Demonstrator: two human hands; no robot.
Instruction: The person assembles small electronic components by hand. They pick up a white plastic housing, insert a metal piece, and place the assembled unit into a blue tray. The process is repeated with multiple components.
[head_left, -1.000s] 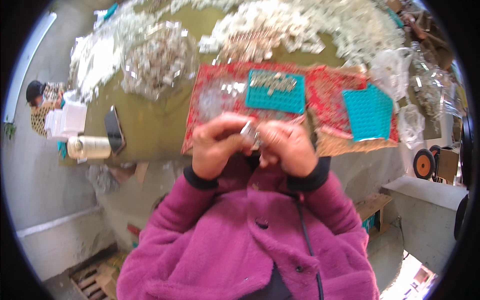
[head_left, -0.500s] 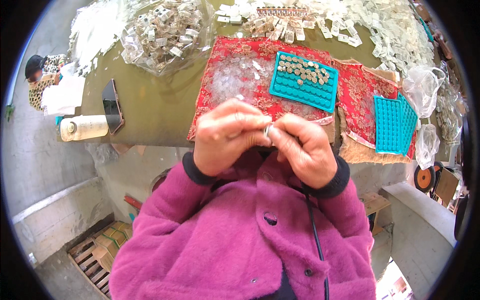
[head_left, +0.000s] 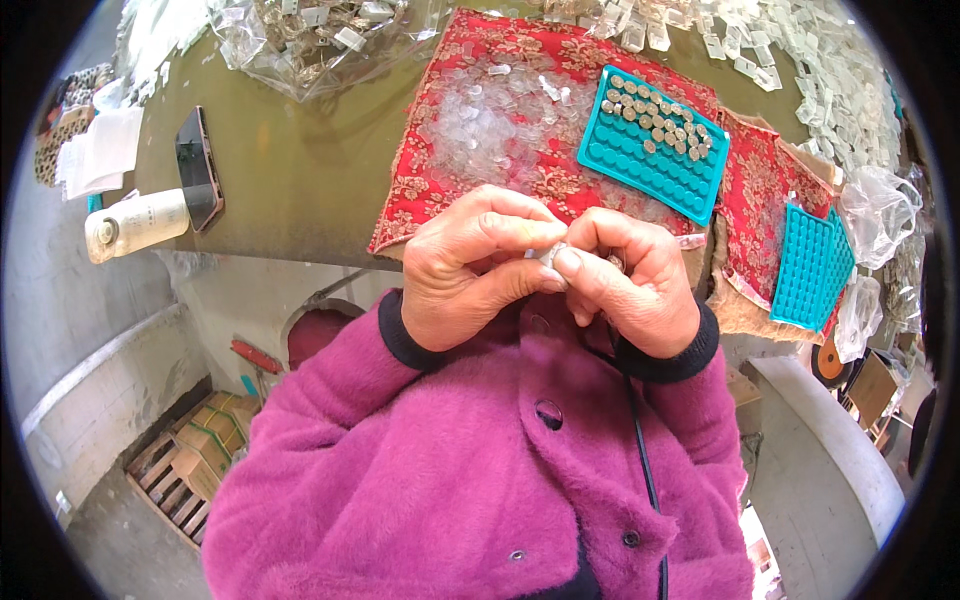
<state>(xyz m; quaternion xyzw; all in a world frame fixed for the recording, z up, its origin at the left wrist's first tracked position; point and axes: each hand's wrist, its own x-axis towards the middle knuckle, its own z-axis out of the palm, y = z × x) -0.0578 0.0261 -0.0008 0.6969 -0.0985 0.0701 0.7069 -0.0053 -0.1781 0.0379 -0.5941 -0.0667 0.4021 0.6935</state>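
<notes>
My left hand point(head_left: 468, 268) and my right hand point(head_left: 645, 285) meet in front of my chest, near the front edge of the table. Both pinch a small whitish piece point(head_left: 546, 254) between thumbs and fingertips; its exact kind is mostly hidden. Something small and round shows among the curled fingers of my right hand, too covered to name. Beyond the hands, a red patterned cloth point(head_left: 400, 205) carries a scatter of thin clear pieces point(head_left: 480, 125). On its right part lies a teal tray point(head_left: 640, 178) with round pockets, its upper rows bearing several round metallic discs point(head_left: 658, 122).
More teal trays point(head_left: 800, 265) lie at the right beside clear plastic bags point(head_left: 878, 215). Heaps of small clear plastic parts point(head_left: 845, 110) cover the far right. A phone point(head_left: 198, 165) and a pale bottle point(head_left: 138, 224) are at the left. Another person stands at the far left.
The view has shifted, so the table things sit higher in the picture. My hands have turned slightly, and the whitish piece between them shows more.
</notes>
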